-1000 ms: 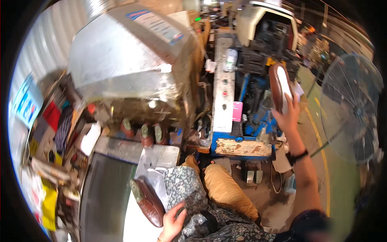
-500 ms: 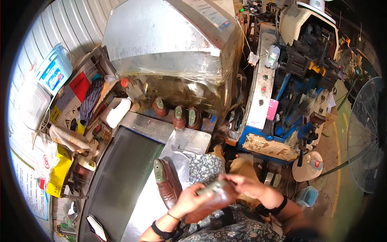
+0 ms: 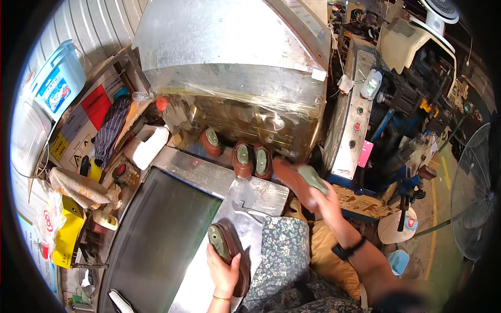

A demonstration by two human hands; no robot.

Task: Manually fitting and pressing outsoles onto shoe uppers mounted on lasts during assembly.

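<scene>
My right hand (image 3: 326, 199) grips a brown shoe on a green last (image 3: 298, 180), held out over the far end of the metal plate (image 3: 261, 194) toward the oven mouth. Just left of it three brown shoes with green lasts (image 3: 244, 156) stand in a row under the big steel oven hood (image 3: 235, 57). My left hand (image 3: 223, 268) is closed on another brown shoe with a green last (image 3: 225, 248) that lies on the near part of the plate, beside the dark conveyor belt (image 3: 156, 235).
A blue and cream machine with a button panel (image 3: 360, 120) stands to the right, a wire floor fan (image 3: 472, 193) beyond it. Cluttered shelves on the left hold a white tub (image 3: 148, 146), yellow packets (image 3: 65, 235), rags and a water jug (image 3: 55, 86). A blue bin (image 3: 396, 259) sits on the floor.
A second ago my right hand held the shoe high by the machine; then both hands held it at my lap. Now the right hand carries it toward the oven and the left grips the shoe on the plate.
</scene>
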